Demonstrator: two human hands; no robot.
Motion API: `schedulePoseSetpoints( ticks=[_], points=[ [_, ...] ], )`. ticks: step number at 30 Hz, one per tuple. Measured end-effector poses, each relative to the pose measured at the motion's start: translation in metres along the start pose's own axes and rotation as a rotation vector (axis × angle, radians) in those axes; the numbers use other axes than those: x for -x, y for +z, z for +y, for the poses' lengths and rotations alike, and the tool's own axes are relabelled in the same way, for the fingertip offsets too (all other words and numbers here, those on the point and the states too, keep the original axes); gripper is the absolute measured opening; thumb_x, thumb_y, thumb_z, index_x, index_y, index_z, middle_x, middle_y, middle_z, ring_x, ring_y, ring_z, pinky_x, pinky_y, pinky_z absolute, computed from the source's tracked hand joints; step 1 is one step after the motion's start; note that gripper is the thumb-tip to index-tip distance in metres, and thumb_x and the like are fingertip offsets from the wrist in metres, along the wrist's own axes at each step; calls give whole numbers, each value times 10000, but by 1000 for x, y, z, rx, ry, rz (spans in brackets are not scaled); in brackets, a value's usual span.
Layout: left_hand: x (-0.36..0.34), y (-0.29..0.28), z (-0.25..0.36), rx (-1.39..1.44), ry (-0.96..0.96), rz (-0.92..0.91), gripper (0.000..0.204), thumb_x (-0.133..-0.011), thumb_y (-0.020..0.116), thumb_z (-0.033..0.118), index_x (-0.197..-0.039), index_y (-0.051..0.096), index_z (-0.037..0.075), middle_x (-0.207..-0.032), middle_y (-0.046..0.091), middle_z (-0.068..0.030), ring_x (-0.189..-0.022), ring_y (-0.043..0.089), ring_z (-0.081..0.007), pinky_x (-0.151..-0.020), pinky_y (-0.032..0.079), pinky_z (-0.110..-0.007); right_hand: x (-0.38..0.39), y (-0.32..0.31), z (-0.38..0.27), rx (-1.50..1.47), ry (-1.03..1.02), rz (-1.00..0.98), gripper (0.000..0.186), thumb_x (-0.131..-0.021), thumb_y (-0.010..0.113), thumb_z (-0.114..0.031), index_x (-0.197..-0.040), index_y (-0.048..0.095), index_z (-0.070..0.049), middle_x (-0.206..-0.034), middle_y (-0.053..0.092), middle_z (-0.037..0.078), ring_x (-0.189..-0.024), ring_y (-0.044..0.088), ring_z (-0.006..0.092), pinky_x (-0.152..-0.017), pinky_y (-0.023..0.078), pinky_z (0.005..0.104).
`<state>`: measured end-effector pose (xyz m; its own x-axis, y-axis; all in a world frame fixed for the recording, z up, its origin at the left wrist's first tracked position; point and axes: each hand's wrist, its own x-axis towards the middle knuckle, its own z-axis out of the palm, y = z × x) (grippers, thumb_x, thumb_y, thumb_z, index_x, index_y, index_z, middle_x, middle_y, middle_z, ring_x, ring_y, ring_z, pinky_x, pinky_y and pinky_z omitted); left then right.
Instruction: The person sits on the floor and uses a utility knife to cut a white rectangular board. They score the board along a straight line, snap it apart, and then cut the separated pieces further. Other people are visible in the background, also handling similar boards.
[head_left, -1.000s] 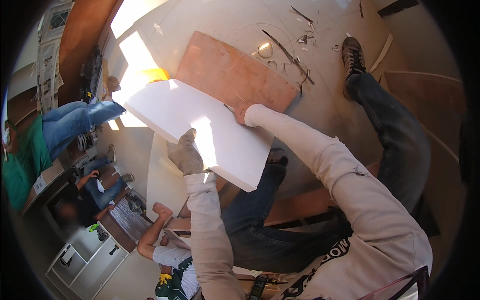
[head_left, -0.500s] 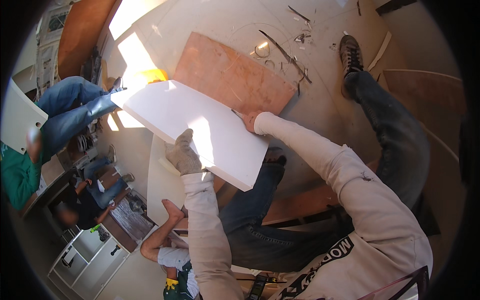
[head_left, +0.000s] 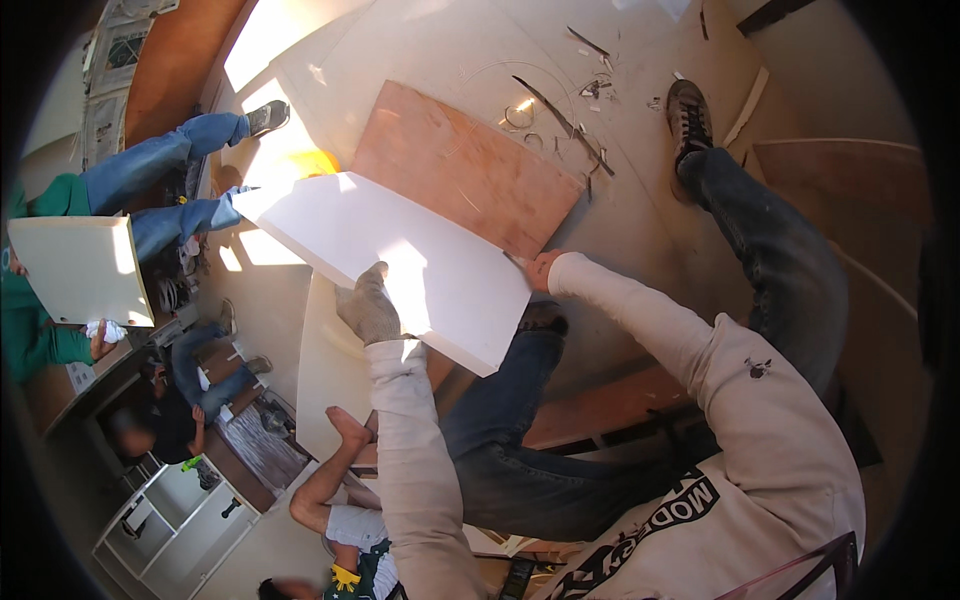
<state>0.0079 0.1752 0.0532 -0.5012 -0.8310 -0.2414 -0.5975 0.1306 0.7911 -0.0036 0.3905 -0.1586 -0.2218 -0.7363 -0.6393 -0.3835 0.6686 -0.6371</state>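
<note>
Across the centre of the frame, my gloved left hand (head_left: 368,310) pinches a white panel (head_left: 460,275) while my right hand (head_left: 541,270) grips a slim tool (head_left: 514,259) at the panel's edge, where uneven pressure could make the tip skid and gouge the face.

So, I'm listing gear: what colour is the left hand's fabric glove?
The fabric glove is brownish grey; head view.

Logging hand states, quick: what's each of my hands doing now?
Left hand: gloved, closed on the white panel, thumb on top.
Right hand: closed around a slim tool at the panel's edge.
</note>
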Motion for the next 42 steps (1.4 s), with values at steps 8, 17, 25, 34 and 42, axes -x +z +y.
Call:
schedulePoseSetpoints(
  ticks=[8,17,25,34,42],
  points=[
    [10,4,7,42,0,21,207,-771,644,-9,-950,640,-114,-918,657,-137,-751,636,-235,-687,526,-321,-64,-61,-54,-261,100,98,480,-976,240,-208,-1307,549,-48,-1312,582,166,-1194,571,341,-1015,444,437],
    [-9,-4,-22,198,-93,-12,252,-777,634,-38,-1015,602,-114,-944,645,-149,-774,643,-238,-697,540,-328,-110,-67,-58,-330,77,57,513,-971,250,-297,-1282,559,-32,-1333,557,187,-1221,542,354,-1037,425,420],
    [1,4,-13,266,27,10,147,-806,647,-16,-930,651,-95,-887,650,-106,-723,636,-197,-651,539,-299,-95,-68,-49,-226,52,-3,475,-936,276,-205,-1302,538,-50,-1392,524,141,-1246,538,312,-1045,427,412],
    [0,1,-10,193,-10,-11,184,-771,637,-6,-929,646,-100,-902,644,-122,-781,626,-208,-719,522,-308,-78,-57,-45,-238,81,-1,503,-982,245,-276,-1312,542,-39,-1379,530,166,-1253,526,337,-1065,404,402],
    [7,5,-2,124,-127,32,185,-774,671,24,-897,676,-115,-877,675,-146,-727,655,-219,-667,551,-303,-39,-70,-53,-198,97,26,482,-1005,246,-266,-1283,571,-45,-1298,594,169,-1186,577,346,-1004,457,433]
  ],
)
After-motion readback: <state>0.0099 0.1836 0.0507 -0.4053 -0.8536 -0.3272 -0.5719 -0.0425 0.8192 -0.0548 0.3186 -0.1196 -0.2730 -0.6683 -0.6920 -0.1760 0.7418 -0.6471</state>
